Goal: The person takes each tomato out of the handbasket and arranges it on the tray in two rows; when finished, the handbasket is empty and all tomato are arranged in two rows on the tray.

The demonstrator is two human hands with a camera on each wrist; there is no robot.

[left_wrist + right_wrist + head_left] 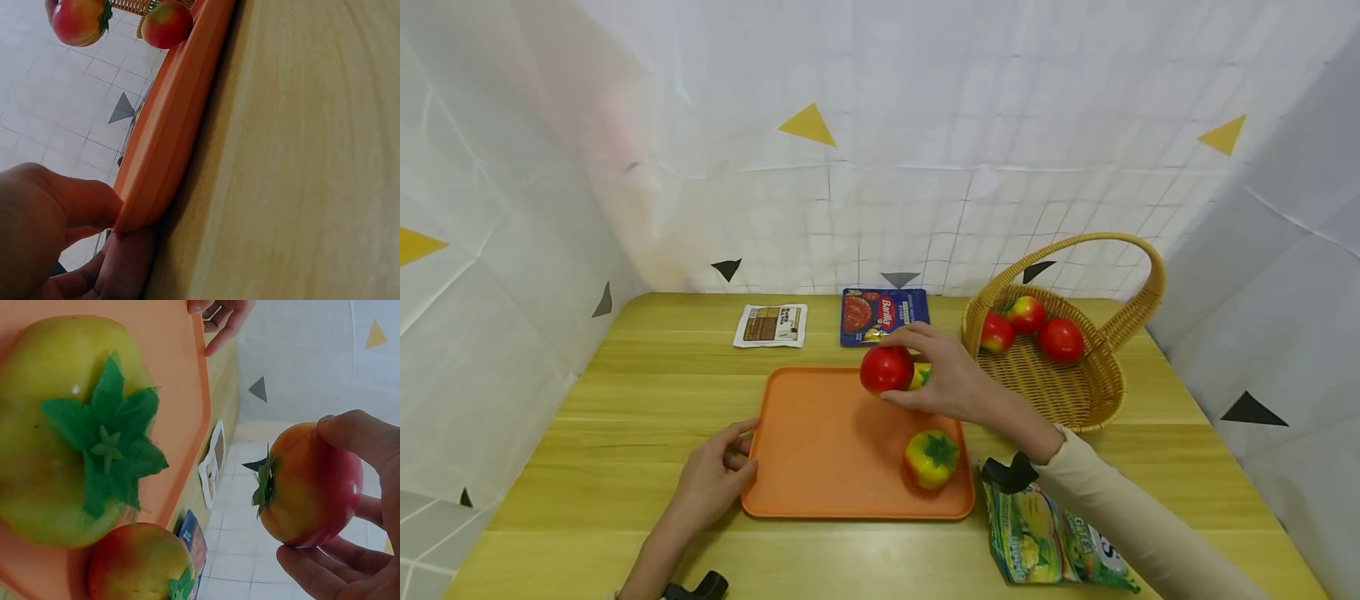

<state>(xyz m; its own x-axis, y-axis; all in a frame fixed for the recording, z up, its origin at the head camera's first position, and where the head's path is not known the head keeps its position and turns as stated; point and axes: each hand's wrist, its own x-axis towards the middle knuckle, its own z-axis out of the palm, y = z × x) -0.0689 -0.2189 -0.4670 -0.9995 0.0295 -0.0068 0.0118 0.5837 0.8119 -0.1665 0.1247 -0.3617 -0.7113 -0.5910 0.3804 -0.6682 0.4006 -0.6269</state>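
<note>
My right hand (pixel 951 375) holds a red and yellow tomato (pixel 886 371) above the right part of an orange tray (pixel 820 450). In the right wrist view, thumb and fingers grip this tomato (pixel 309 484) from the side, its green leaves facing away from the palm. A yellow-red tomato (pixel 931 460) sits at the tray's front right. Another tomato (pixel 921 377) rests near the back right, partly hidden by the right hand. At the tray's left edge is my left hand (pixel 715 475); the left wrist view shows it pinching the orange rim (pixel 169 125).
A wicker basket (pixel 1108 379) with a tall handle stands at the back right, holding three tomatoes. Behind the tray lie a white packet (pixel 771 325) and a blue Barilla pouch (pixel 883 317). Green snack bags (pixel 1030 537) lie at the front right, partly under the right forearm.
</note>
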